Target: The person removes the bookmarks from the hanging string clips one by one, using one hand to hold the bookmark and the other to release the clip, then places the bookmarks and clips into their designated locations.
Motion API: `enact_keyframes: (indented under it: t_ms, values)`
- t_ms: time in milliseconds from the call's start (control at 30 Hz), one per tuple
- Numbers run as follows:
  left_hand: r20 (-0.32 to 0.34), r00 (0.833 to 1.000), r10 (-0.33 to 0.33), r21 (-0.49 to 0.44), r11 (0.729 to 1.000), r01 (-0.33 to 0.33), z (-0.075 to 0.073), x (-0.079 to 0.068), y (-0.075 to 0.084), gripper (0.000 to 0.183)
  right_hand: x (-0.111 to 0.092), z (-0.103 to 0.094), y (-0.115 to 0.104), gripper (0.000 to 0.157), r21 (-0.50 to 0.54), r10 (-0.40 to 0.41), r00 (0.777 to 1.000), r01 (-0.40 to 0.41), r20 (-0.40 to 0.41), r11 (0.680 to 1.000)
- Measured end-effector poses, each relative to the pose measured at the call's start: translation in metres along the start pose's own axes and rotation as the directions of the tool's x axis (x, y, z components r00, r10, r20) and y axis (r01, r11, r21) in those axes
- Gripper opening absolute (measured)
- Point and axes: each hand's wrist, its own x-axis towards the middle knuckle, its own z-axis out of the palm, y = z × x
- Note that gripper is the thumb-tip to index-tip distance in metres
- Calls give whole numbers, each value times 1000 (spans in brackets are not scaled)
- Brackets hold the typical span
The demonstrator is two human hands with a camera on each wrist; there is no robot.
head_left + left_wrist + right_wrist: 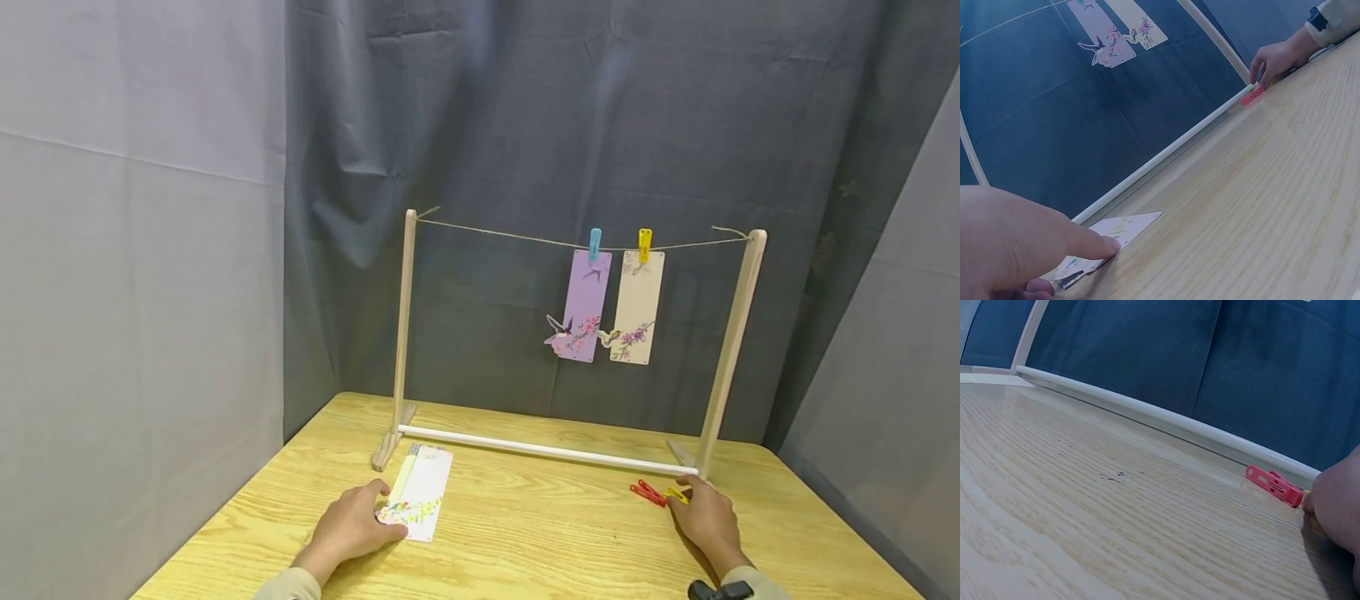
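My left hand (352, 527) grips the left edge of a white bookmark card (431, 492) with yellow flowers. In the left wrist view the thumb lies on top of the card (1138, 226), with the other fingers curled at its edge. At least one more card shows beneath it. On the right, my right hand (705, 515) pinches a yellow clothespin (677, 495), which the fingers partly cover. Right beside it lies a red clothespin (648, 492), clearer in the right wrist view as a pinkish-red clip (1274, 485).
A wooden stand (731, 358) holds a string (502, 234). From it hang a purple card (587, 292) under a blue clothespin (595, 242) and a cream card (637, 304) under a yellow clothespin. A white bar (547, 450) joins the feet along the table (540, 550).
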Motion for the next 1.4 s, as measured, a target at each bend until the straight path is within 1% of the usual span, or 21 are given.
enact_keyframes:
  t_ms: [300, 533, 767, 1067, 1400]
  values:
    - [-2, 1000, -6, -1, 1000, 6, 0, 0, 1, 67, 0, 0, 0, 41, -2, -5, 1000, 5, -6, 1000]
    - [2, 1000, -5, -7, 1000, 5, -1, 0, 2, 66, 0, 0, 1, 43, -2, -1, 1000, 1, 6, 1000]
    - [15, 1000, -13, -25, 1000, 13, -1, -1, 2, 66, -1, 0, 1, 43, 2, -2, 1000, 2, -2, 1000]
    - [18, 1000, -25, -23, 999, 25, -1, -2, 2, 66, -1, 1, 4, 45, 4, -3, 1000, 3, 15, 1000]
    - [15, 999, -29, -38, 999, 30, -1, -1, 2, 66, 0, 0, 2, 45, 9, -9, 1000, 9, -4, 1000]
